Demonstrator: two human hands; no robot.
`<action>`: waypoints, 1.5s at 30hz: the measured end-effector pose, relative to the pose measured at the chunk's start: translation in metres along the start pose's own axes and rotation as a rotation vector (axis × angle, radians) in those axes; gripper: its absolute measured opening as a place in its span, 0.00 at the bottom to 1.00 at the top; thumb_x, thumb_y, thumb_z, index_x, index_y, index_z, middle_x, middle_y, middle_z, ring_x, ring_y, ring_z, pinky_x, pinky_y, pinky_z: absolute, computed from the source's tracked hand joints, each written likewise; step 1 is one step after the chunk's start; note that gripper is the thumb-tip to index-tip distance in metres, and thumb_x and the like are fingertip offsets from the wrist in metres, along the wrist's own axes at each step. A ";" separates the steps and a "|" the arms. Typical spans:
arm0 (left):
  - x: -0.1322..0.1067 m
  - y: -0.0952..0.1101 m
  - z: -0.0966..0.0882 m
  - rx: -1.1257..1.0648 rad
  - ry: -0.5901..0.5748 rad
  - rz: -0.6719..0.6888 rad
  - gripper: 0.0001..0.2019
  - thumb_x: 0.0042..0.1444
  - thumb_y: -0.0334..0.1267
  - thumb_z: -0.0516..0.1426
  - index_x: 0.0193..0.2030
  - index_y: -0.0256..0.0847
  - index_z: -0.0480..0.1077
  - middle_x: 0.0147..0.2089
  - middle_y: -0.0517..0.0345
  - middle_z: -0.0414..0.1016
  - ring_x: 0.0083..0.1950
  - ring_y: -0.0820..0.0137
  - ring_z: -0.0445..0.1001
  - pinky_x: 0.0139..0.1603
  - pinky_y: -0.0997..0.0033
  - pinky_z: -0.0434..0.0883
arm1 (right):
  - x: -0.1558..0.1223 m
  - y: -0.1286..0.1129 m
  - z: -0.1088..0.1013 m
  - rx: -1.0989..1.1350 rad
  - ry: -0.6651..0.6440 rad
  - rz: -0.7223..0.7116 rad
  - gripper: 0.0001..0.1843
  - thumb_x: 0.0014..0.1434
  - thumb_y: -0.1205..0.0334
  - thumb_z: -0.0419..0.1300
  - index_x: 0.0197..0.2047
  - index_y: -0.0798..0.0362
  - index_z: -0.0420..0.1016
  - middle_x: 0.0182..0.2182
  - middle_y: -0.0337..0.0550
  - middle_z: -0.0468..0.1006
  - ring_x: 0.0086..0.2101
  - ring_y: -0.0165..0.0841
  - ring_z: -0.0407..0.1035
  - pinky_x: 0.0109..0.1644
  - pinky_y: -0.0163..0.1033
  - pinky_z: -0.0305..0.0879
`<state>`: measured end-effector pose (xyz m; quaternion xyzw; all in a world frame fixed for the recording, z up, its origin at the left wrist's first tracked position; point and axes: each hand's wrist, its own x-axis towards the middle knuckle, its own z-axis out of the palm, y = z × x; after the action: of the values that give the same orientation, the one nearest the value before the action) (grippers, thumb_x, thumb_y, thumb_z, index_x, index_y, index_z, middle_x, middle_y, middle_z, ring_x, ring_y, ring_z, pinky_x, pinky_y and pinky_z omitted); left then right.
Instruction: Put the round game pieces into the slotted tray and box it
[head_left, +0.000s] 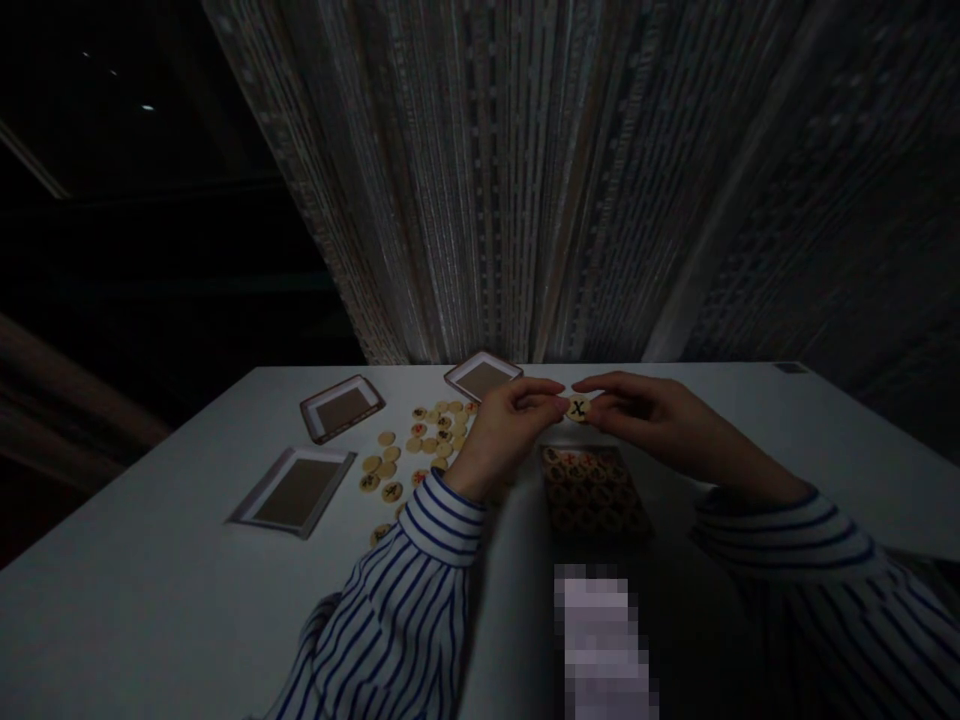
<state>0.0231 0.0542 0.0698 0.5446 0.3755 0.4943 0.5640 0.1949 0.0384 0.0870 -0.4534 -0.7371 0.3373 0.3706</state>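
A round wooden game piece [578,408] with a black mark is pinched between the fingertips of my left hand [511,425] and my right hand [646,412], held above the white table [150,590]. Both hands are closed on it. Just below them lies a dark box [592,492] filled with several similar pieces. More round pieces [420,450] lie scattered on the table to the left of my left hand. Both arms wear striped sleeves.
Three shallow trays lie on the table: one at the near left [294,490], one further back [342,406], one behind the scattered pieces [482,376]. A patterned curtain [570,180] hangs behind the table. The room is dim.
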 end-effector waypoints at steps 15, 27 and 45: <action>0.001 -0.002 -0.001 0.039 0.014 0.009 0.07 0.43 0.32 0.62 0.31 0.33 0.73 0.27 0.58 0.74 0.29 0.76 0.70 0.35 0.75 0.67 | -0.001 0.003 0.000 -0.343 0.078 -0.180 0.16 0.53 0.57 0.57 0.44 0.54 0.73 0.31 0.42 0.77 0.29 0.30 0.69 0.33 0.35 0.66; 0.003 -0.004 0.001 0.090 0.058 0.008 0.04 0.44 0.32 0.61 0.28 0.34 0.74 0.26 0.58 0.74 0.29 0.75 0.71 0.35 0.73 0.68 | 0.000 0.007 0.002 -0.642 0.082 -0.429 0.15 0.56 0.59 0.56 0.46 0.55 0.71 0.36 0.45 0.77 0.35 0.32 0.70 0.40 0.39 0.66; 0.008 -0.019 -0.009 0.447 0.021 0.046 0.11 0.49 0.37 0.57 0.39 0.33 0.72 0.25 0.59 0.71 0.23 0.76 0.67 0.27 0.76 0.66 | 0.006 0.024 0.008 -0.839 -0.157 -0.153 0.17 0.57 0.55 0.52 0.44 0.53 0.73 0.34 0.44 0.78 0.34 0.35 0.71 0.36 0.38 0.62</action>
<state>0.0190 0.0659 0.0507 0.6593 0.4690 0.4172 0.4139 0.1964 0.0517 0.0649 -0.4818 -0.8678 0.0138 0.1208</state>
